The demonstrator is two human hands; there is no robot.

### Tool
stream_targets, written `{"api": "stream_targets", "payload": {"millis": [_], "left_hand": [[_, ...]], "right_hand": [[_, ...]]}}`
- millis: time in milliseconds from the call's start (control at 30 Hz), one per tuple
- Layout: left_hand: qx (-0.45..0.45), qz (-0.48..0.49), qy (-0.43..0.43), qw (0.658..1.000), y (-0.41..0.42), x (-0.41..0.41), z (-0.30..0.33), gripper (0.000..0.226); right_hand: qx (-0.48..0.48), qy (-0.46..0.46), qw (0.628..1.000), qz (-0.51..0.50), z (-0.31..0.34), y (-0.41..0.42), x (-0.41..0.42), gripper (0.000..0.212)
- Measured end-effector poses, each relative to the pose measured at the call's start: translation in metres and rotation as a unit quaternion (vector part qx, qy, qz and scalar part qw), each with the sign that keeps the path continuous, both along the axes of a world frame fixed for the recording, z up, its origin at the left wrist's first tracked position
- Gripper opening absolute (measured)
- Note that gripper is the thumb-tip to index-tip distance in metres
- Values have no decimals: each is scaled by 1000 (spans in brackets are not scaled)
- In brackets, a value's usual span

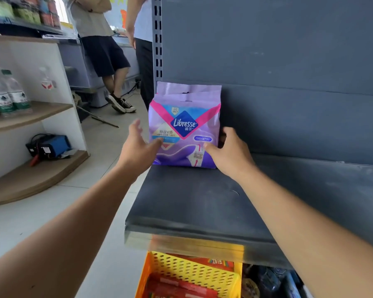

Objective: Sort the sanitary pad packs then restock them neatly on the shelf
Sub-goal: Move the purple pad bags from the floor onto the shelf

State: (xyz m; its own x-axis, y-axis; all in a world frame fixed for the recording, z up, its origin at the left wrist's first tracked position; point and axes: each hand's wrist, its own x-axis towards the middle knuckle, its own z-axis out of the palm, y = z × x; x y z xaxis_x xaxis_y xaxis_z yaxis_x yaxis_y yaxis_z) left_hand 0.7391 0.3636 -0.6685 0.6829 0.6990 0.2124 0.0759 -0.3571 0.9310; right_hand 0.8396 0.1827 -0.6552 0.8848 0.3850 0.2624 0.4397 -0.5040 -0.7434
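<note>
Our left hand [138, 145] reaches in with fingers spread and relaxed, its thumb tip touching the lower left corner of the purple pad pack [184, 130]; nothing is gripped there. Our right hand [227, 150] curls around the pack's lower right edge, thumb on the front face and fingers wrapping behind the side, so it holds the pack steady. Between our hands the pack stands upright on the grey shelf [202, 201], near the shelf's rear left corner, its printed front toward us and its flat top flap rising close to the grey back panel [278, 50]. Whether the pack touches that panel we cannot tell. A slotted upright post [157, 39] runs just left of the pack. Below the shelf's front lip sits a yellow perforated basket [192, 274] with red packets inside. Off to our left a wooden corner shelf [28, 117] carries water bottles [8, 93], and a blue device [50, 146] rests on its lower tier. Farther back two people [103, 50] stand on the tiled floor
</note>
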Motion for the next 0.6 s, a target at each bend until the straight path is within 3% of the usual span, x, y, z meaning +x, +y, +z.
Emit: {"api": "stream_targets", "payload": {"millis": [67,133,233,467,533,600], "left_hand": [[122,55,-41,990,-17,-11,11,62],[220,63,-104,968,-45,-22,28,44],[263,-7,-129,956,-99,-20,48,28],[320,-216,9,922,-251,-2,39,22],[305,-303,57,901,-329,-1,31,25],[296,-329,78,894,-353,-9,26,27]], "right_hand": [[-8,-27,999,-20,1,-9,-5,64],[0,-69,997,-24,3,-26,-14,61],[28,-132,990,-37,6,-74,-33,48],[1,-186,968,-167,-3,-224,-73,32],[-29,-147,959,-242,-9,-304,-99,28],[-20,-123,958,-259,-23,-327,-119,26]]}}
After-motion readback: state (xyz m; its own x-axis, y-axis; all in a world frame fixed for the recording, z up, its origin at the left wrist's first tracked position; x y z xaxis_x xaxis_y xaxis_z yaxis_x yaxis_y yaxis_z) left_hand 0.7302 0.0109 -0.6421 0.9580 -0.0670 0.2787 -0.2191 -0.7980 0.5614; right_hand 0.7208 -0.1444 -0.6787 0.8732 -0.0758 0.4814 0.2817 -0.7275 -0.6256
